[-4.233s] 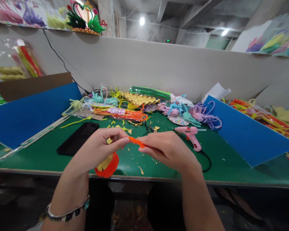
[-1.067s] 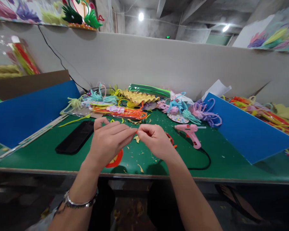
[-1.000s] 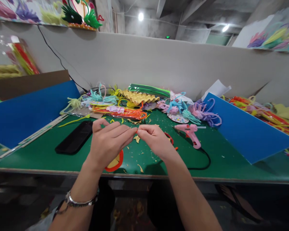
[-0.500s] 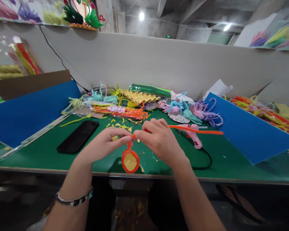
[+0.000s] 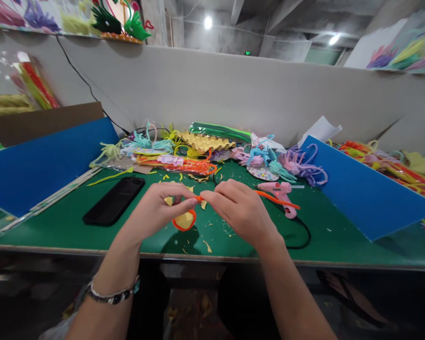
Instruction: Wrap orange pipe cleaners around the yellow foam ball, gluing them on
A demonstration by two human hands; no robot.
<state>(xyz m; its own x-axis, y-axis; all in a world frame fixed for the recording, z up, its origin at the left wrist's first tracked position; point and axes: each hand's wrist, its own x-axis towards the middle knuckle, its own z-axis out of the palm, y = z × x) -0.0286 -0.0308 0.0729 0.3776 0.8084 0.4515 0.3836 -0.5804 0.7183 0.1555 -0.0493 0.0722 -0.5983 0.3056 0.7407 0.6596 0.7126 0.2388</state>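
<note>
My left hand (image 5: 166, 208) pinches an orange pipe cleaner (image 5: 278, 200) between thumb and fingers, near the front middle of the table. Close beside it, my right hand (image 5: 239, 208) is closed on the same pipe cleaner, whose loose end sticks out to the right. Below my left fingers hangs a round yellow piece (image 5: 184, 220) with an orange rim, partly hidden by that hand. A pink glue gun (image 5: 284, 196) lies to the right, behind the loose end.
A black phone (image 5: 114, 201) lies left on the green table (image 5: 340, 236). Blue boards (image 5: 53, 163) stand at both sides. Bundles of coloured pipe cleaners (image 5: 184, 165) line the back. Yellow scraps lie around the hands. A black cable runs from the glue gun.
The round piece has risen and shifted slightly left, closer under my left hand. The pipe cleaner's loose end has swung lower and sticks out less far to the right.
</note>
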